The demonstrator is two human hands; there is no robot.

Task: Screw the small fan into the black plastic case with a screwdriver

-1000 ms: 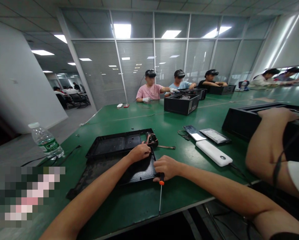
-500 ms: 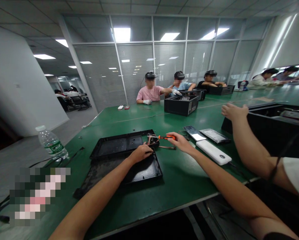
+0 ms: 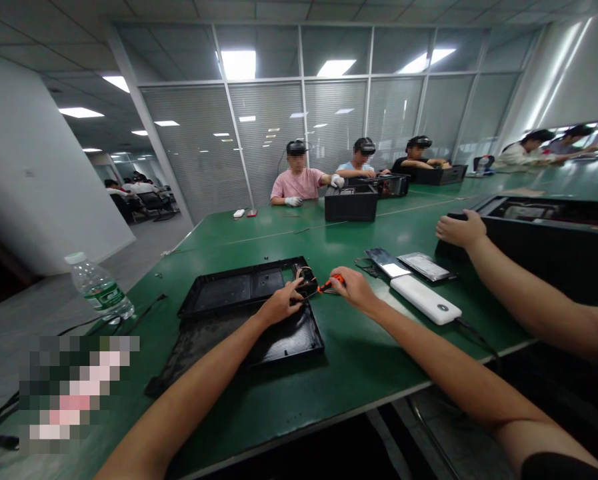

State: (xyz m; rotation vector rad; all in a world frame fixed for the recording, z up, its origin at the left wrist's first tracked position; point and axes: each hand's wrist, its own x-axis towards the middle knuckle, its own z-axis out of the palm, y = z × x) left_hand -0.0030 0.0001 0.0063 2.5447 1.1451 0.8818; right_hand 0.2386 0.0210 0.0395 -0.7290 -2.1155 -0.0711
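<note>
One driver (image 3: 324,287) in head view, orange & blk, clenched in the R grip (image 3: 355,288); shaft runs low, tip aimed at the L grip (image 3: 279,304), nr the R end of the frame (image 3: 227,293). The frame lies on the table (image 3: 366,360), its wires (image 3: 306,272) bunched at that end; the panel (image 3: 295,337) is just on the near side of it. L fingers are bent at the frame/panel edge by the tip; can't tell if they pinch a part or only brace.

To do it well, I'd say: seat the tip fully b4 any force, keep the shaft in line w/ whatever it bears on, & push lightly, as thin plastic may flex or crack. L fingers best set off to the side, not in the tip's path, pressing the frame down so it can't skid. Wires want to be clear of the shaft, else they could snag or get nicked.

Pose: R forearm comes in from lower R, elbow out wide, wrist approx. straight, knuckles up. L forearm slants up from lower L over the panel, palm down, wrist low.
</note>
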